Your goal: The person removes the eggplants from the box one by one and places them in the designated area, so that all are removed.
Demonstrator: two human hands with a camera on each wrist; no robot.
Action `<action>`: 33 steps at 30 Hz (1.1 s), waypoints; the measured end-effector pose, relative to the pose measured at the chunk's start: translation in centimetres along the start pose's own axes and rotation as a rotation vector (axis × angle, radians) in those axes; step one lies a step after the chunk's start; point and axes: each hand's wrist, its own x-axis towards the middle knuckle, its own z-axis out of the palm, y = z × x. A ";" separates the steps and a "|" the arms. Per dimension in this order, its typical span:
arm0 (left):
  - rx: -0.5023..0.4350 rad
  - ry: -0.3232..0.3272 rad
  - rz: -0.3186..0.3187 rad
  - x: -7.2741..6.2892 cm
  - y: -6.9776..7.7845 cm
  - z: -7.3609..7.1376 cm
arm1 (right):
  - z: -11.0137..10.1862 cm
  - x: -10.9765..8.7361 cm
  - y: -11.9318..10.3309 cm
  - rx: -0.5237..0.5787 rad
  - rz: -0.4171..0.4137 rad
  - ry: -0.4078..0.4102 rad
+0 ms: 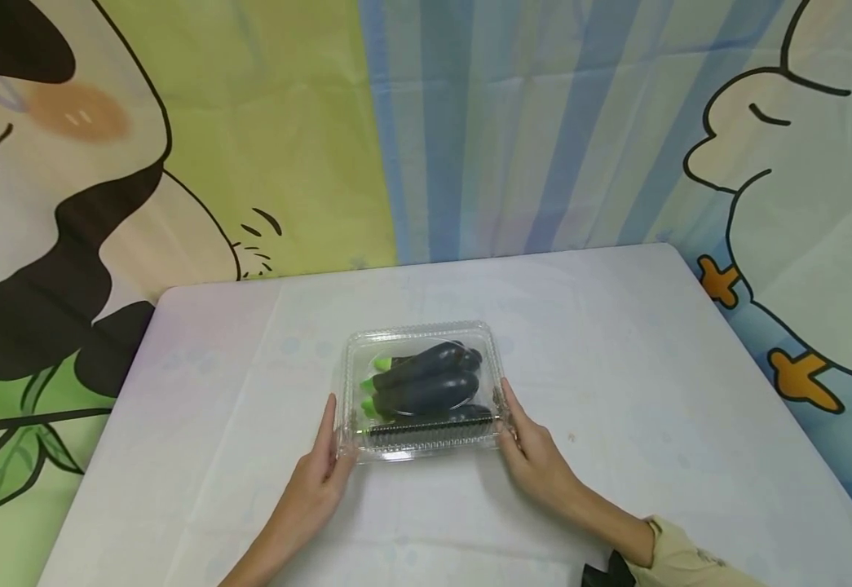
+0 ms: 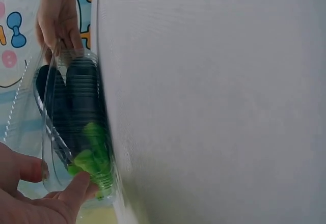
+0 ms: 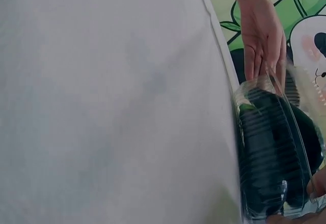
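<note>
A clear plastic clamshell container (image 1: 426,451) with several dark eggplants (image 1: 426,393) inside is held between both hands over the table. The eggplants' green stem ends (image 2: 94,155) point toward the left hand. At the container's lower left corner, the left hand (image 1: 315,481) grips the edge between thumb and fingers. The right hand (image 1: 539,465) grips the opposite side, near the lower right corner. In the left wrist view, the left thumb is on the lid rim and the fingers are along the end wall. The right wrist view shows the lid lying over the eggplants.
A white cloth covers the table (image 1: 616,367). Behind it hangs a backdrop (image 1: 499,122) printed with cartoon animals and stripes. Something black (image 1: 609,571) sits by the right sleeve (image 1: 678,554) at the front edge.
</note>
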 end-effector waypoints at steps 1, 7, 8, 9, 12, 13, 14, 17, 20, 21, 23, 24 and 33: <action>0.013 -0.003 -0.002 0.0 0.0 -0.1 | -0.1 0.0 0.0 0.006 0.007 -0.005; 0.068 -0.048 -0.009 0.5 0.2 -0.5 | -0.3 0.1 0.0 0.021 0.004 -0.020; 0.067 -0.060 -0.020 0.6 0.2 -0.6 | -0.3 0.1 0.0 0.020 0.000 -0.018; 0.078 -0.057 -0.011 0.6 0.2 -0.7 | -0.3 0.1 0.1 0.019 -0.003 -0.017; 0.076 -0.060 0.006 0.9 0.2 -1.0 | -0.3 0.1 0.1 0.022 -0.002 -0.021; 0.076 -0.062 0.014 1.0 0.2 -1.1 | -0.3 0.1 0.1 0.023 -0.001 -0.020; 0.078 -0.058 0.032 1.1 0.2 -1.2 | -0.2 0.1 0.1 0.025 0.006 -0.025; 0.086 -0.039 0.075 1.5 0.2 -1.6 | -0.2 0.0 0.1 0.004 0.009 -0.029; 0.105 -0.022 0.106 1.8 0.3 -1.8 | -0.1 0.0 0.1 -0.029 0.002 -0.017; 0.115 -0.013 0.113 1.8 0.4 -1.8 | -0.1 0.0 0.1 -0.039 -0.001 -0.014; 0.142 0.010 0.122 2.0 0.5 -1.9 | -0.1 0.0 0.0 -0.040 -0.003 -0.010; 0.162 0.024 0.129 2.0 0.6 -1.9 | -0.1 0.0 0.0 -0.036 -0.003 -0.010; 0.334 0.121 0.230 2.3 0.4 -2.0 | -0.3 0.1 0.2 -0.063 -0.013 -0.017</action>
